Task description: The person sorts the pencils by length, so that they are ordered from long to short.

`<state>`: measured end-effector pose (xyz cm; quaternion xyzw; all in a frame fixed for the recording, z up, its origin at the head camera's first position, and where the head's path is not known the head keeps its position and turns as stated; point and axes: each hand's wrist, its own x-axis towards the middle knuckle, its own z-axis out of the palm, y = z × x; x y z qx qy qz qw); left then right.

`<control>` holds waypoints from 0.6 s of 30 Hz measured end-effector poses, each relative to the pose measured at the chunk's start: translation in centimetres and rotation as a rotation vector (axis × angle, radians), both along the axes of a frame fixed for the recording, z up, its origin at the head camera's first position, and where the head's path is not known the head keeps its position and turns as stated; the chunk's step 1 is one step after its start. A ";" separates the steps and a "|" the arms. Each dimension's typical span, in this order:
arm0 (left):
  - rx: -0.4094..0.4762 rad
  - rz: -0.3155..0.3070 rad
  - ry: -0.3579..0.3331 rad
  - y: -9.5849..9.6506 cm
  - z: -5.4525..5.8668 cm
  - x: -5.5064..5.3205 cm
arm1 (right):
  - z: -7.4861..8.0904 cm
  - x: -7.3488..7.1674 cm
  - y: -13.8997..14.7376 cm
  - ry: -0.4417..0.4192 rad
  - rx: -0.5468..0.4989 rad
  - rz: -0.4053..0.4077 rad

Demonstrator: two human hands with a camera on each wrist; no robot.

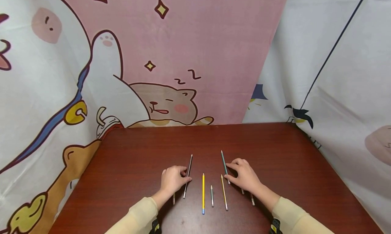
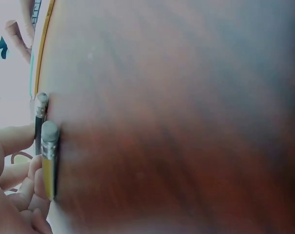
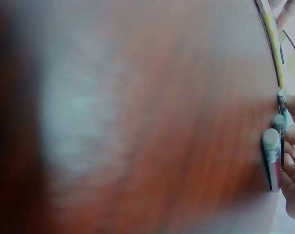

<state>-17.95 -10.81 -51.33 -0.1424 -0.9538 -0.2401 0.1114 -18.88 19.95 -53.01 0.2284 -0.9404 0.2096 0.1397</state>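
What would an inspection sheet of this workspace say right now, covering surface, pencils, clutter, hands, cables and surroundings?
Surface: reddish-brown table, light reflecting off its near part.
Job's things: yellow pencil, short green pencil and gold pencil lie between the hands; one pencil end shows by the left wrist, two pencil ends by the right.
Clutter: nothing seen.
Left hand: fingers at the black pencil; firmness of hold unclear.
Right hand: fingers at the teal pencil; firmness of hold unclear.
Cables: nothing seen.
Surroundings: cartoon-printed cloth behind the table and at its sides.
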 end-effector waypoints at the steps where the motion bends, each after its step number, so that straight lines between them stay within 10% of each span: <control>1: 0.005 0.005 -0.009 0.0 0.1 -0.1 | 0.0 -0.2 -0.1 -0.004 -0.013 -0.005; 18: 0.082 0.074 -0.104 0.4 0.2 -1.3 | 0.2 -2.5 -0.6 -0.065 -0.141 -0.055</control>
